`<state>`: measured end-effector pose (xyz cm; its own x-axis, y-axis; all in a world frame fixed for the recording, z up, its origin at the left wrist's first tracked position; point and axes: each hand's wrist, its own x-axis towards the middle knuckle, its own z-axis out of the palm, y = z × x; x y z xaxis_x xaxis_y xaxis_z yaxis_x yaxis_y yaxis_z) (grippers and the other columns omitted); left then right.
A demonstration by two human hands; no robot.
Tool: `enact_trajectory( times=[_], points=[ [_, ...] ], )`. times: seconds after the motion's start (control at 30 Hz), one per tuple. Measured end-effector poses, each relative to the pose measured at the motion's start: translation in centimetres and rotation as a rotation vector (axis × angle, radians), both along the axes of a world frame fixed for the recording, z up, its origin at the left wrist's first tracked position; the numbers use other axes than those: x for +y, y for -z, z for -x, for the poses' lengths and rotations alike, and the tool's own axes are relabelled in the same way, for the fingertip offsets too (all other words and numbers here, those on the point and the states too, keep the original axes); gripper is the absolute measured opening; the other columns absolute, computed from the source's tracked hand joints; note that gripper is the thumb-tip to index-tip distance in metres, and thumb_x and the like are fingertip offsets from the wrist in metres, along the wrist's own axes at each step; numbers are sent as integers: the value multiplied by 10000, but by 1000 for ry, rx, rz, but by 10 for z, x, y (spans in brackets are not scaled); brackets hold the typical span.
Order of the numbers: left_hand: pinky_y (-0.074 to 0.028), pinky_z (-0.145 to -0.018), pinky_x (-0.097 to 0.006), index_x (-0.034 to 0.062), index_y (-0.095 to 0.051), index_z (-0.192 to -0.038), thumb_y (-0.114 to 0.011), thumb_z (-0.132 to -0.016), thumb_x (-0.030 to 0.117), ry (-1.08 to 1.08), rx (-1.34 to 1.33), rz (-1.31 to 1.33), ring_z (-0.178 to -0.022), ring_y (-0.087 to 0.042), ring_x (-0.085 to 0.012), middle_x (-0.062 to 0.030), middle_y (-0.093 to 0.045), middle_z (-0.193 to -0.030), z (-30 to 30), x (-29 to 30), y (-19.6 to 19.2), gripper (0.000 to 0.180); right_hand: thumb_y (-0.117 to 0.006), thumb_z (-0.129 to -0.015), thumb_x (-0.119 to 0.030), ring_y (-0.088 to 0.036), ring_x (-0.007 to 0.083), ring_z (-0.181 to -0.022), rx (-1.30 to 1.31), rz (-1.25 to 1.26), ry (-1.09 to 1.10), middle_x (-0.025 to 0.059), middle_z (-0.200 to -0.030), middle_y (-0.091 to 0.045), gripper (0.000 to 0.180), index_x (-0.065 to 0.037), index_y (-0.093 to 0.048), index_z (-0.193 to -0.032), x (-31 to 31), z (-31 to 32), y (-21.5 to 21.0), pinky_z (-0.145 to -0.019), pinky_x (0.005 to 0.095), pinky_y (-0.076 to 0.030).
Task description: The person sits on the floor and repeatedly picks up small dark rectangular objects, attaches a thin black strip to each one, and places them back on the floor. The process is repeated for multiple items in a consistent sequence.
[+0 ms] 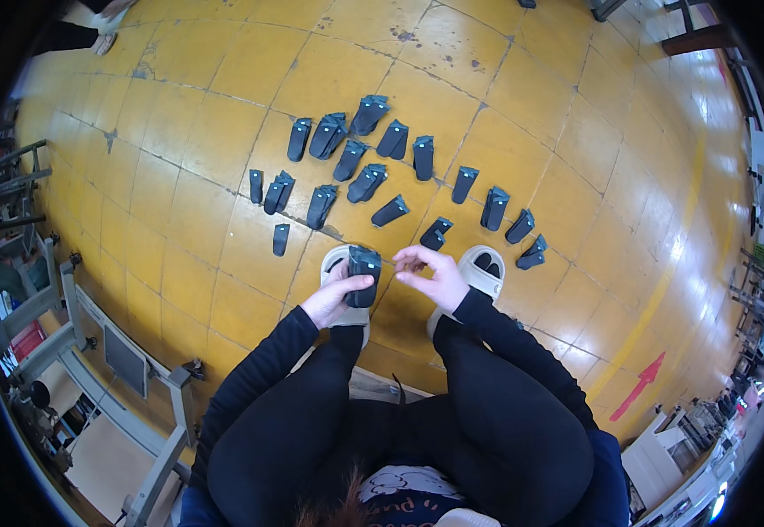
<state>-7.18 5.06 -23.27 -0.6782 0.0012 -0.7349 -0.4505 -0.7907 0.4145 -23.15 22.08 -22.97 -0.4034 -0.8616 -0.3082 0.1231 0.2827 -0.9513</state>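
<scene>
A person seen from above squats on a yellow tiled floor (224,176). The left hand (333,297) grasps a dark grey folded piece (364,274), holding it upright over the left white slipper (336,260). The right hand (430,274), just beside it at three o'clock, has fingers curled and pinched near the piece's top edge; whether it touches cannot be told. The right white slipper (485,268) sits at three o'clock of that hand. From ten to two o'clock, about nineteen similar dark pieces (369,183) lie spread in loose rows on the floor. Grey metal frames (74,334) stand at eight o'clock, and a red arrow (641,382) marks the floor at four o'clock.
</scene>
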Motion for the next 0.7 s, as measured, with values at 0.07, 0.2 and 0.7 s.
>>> enact_trajectory(
  times=[0.07,0.2,0.7],
  points=[
    [-429,-890,-264,86,-485,-1222,-727,-830,152,22,-12,-5,-1014,-522,-85,11,-548,-1098,0,6,-3,465,-703,-846,-139,-588,124,-775,-25,24,-48,26,-856,-649,275,-74,-616,-1099,-5,-8,-8,-741,256,-466],
    [-428,-900,-273,80,-475,-1228,-747,-818,168,35,-33,23,-1037,-514,-89,5,-540,-1116,-2,13,-3,500,-709,-841,-139,-581,129,-744,-30,-25,-58,25,-828,-642,329,-71,-589,-1140,0,-16,-7,-732,269,-480],
    [-454,-833,-263,102,-463,-1235,-716,-865,238,156,-59,-21,-971,-529,-60,21,-549,-1082,-9,25,3,469,-707,-826,-111,-547,68,-631,-72,-192,-25,2,-681,-603,134,-26,-657,-916,6,-22,9,-621,232,-465]
  ],
)
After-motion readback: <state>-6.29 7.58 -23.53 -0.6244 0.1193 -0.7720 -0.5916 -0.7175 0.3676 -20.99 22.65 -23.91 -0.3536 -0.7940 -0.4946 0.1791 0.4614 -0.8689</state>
